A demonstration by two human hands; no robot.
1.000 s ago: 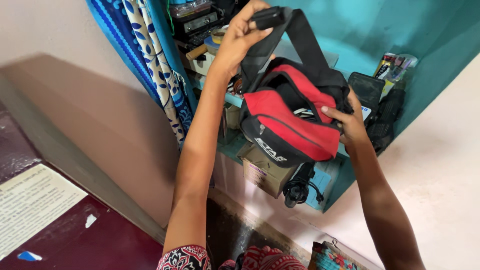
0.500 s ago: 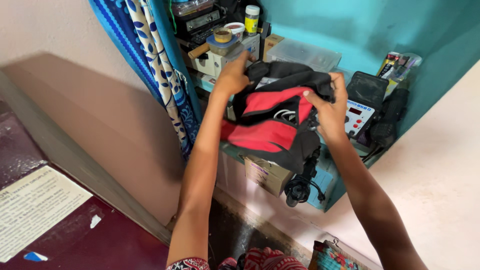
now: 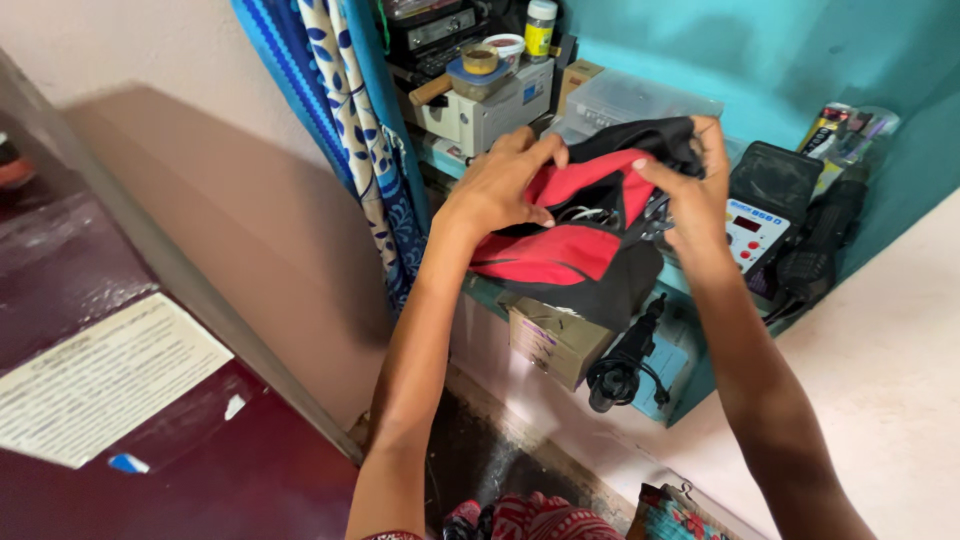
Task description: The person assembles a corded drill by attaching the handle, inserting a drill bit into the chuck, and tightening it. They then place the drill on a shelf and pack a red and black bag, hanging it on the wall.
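Note:
A red and black fabric bag (image 3: 570, 255) rests crumpled on the edge of a teal wall shelf (image 3: 690, 385). My left hand (image 3: 500, 185) grips the bag's top left rim, fingers spread over the red cloth. My right hand (image 3: 690, 190) pinches the black upper edge on the right side. Between the two hands the bag's mouth is pulled apart, and something pale with wires shows inside.
A blue and white patterned curtain (image 3: 340, 130) hangs to the left. The shelf holds a grey device with tape and jars (image 3: 480, 100), a clear plastic box (image 3: 630, 100), a black meter with red buttons (image 3: 760, 210), a cardboard box (image 3: 555, 340) and a black tool (image 3: 625, 365).
The bag came down from being held up by its strap and now sits collapsed on the shelf. Both hands shifted to its top edge.

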